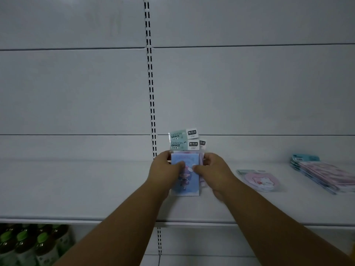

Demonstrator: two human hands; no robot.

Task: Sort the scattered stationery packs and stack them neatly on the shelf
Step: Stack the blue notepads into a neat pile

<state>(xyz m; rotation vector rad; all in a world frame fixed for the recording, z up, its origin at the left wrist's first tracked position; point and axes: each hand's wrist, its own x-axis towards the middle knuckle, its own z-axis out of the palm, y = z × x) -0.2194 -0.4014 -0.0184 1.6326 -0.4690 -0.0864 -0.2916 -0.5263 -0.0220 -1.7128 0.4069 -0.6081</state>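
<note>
Both hands grip a small bunch of stationery packs [184, 169] held upright over the white shelf [76, 189]. The left hand [164, 169] clasps the bunch's left edge with its thumb across the blue cartoon front, and the right hand [213, 170] clasps the right edge, thumb tip meeting the front near the middle. Teal header cards printed "FASHION GRACE" fan out above the fingers. To the right of the right hand, a round pink pack [258, 180] lies flat on the shelf, apart from it. Further right sits a stack of pink and blue packs [324, 174]. Below the left forearm, green-capped bottles [28, 244] stand on a lower level.
</note>
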